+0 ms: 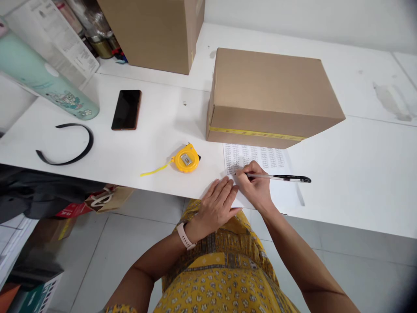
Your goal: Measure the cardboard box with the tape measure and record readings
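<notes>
My right hand (pixel 256 184) pinches a pen (pixel 282 177) with a clear and black barrel, its tip down at the left part of a paper sheet (pixel 283 191). Rows of small dark marks cover the sheet's upper part, and its far edge runs up to or under a cardboard box (pixel 270 100) with yellow tape. My left hand (pixel 220 204) lies flat with fingers stretched at the table's front edge, touching the sheet's lower left corner area. To the left of both hands rests a yellow tape measure (pixel 186 158) with a yellow strap.
A phone (pixel 127 110), a black headband (pixel 87 143) and a mint bottle (pixel 48 80) occupy the white table's left side. Behind them stands a larger cardboard box (pixel 153 32) beside jars. Bags (pixel 104 198) sit below the table's left front edge.
</notes>
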Tool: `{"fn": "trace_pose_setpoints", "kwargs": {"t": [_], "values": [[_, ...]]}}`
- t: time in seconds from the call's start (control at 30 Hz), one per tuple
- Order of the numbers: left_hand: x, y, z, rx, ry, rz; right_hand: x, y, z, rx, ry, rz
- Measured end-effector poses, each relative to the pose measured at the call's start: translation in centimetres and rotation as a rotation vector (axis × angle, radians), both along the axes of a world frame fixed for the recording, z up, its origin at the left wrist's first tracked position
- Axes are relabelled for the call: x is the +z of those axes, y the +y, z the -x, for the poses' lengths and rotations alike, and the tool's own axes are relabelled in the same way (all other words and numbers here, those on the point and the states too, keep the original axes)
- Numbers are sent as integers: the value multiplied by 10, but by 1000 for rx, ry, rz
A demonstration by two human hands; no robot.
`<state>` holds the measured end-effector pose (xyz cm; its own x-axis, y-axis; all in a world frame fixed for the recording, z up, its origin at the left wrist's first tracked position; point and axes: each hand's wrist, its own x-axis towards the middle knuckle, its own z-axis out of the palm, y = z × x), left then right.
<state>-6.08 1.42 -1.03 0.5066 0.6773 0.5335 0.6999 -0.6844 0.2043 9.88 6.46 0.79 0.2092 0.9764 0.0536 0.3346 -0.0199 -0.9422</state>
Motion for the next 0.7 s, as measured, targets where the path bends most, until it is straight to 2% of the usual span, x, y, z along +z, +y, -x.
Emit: {"fn": "trace_pose_setpoints", "kwargs": {"t": [0.5,0.7], "values": [[-4,-2,1,-23,20,68,1,0,-1,3,-29,-3],[-3,-1,0,-6,4,27,0,1,-2,-14,-29,-1]]}}
